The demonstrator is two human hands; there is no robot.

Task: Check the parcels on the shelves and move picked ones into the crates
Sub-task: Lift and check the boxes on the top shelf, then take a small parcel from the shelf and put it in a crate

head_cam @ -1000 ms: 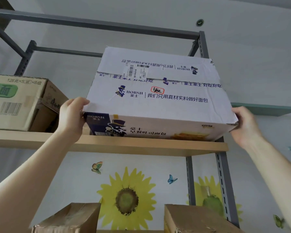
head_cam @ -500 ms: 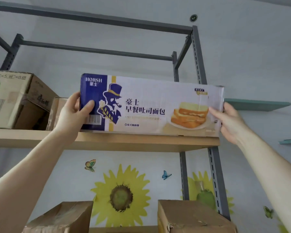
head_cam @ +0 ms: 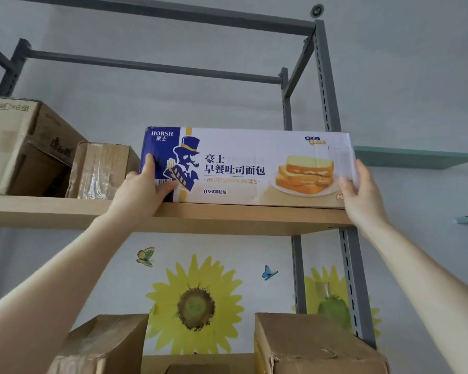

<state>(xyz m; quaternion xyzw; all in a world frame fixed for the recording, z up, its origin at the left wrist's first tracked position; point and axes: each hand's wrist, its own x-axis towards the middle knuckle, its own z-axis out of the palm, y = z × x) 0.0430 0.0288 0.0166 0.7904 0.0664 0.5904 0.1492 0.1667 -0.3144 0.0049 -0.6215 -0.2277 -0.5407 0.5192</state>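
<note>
A long white and blue bread box (head_cam: 243, 166) stands flat on the upper wooden shelf (head_cam: 227, 218), its printed front face toward me. My left hand (head_cam: 143, 193) grips its left end, thumb across the blue panel. On the box's right end sits my right hand (head_cam: 360, 195), fingers wrapped round the corner. Both arms reach up from below. No crate is in view.
Left of the bread box on the same shelf sit a small taped brown parcel (head_cam: 100, 171) and a large tan carton (head_cam: 19, 147). Two brown cartons (head_cam: 316, 346) (head_cam: 100, 346) stand on the shelf below. A grey metal upright (head_cam: 349, 252) runs along the right side.
The box was tilted with its top face toward me; it has been tipped back level onto the shelf and slid slightly inward. Both hands stayed on its ends.
</note>
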